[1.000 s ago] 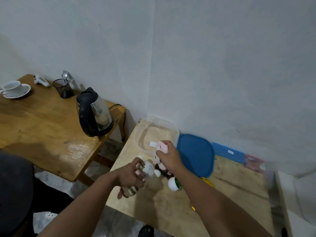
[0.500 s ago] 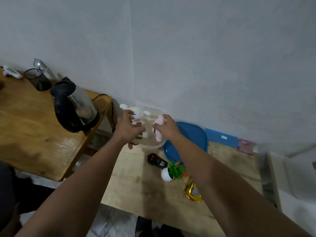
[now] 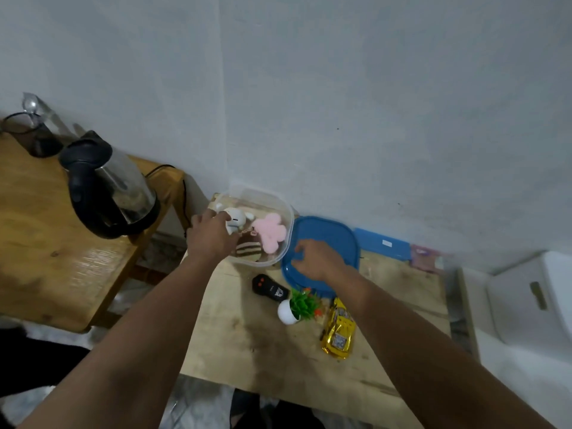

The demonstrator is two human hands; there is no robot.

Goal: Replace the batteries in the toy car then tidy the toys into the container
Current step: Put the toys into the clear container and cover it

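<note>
A clear plastic container [image 3: 280, 205] stands at the far left corner of the small wooden table [image 3: 247, 342]. Inside it lie a pink plush toy [image 3: 270, 235] and a brown striped toy [image 3: 247, 250]. My left hand [image 3: 210, 236] holds a white plush bunny [image 3: 237, 218] at the container's left rim. My right hand [image 3: 312, 258] hovers over the blue lid [image 3: 328, 235] with bent fingers and nothing in it. In front of the lid lie a black remote [image 3: 270, 287], a small green plant in a white pot [image 3: 294, 308] and the yellow toy car [image 3: 339, 331].
A black and steel kettle [image 3: 108, 187] and a dark cup [image 3: 37, 134] stand on a larger wooden table [image 3: 46, 249] to the left. A flat blue box [image 3: 382, 243] lies against the wall. A white unit [image 3: 526, 298] borders the table's right side.
My right hand has let the pink plush go into the container and moved right over the blue lid. My left hand has brought the white bunny down to the container.
</note>
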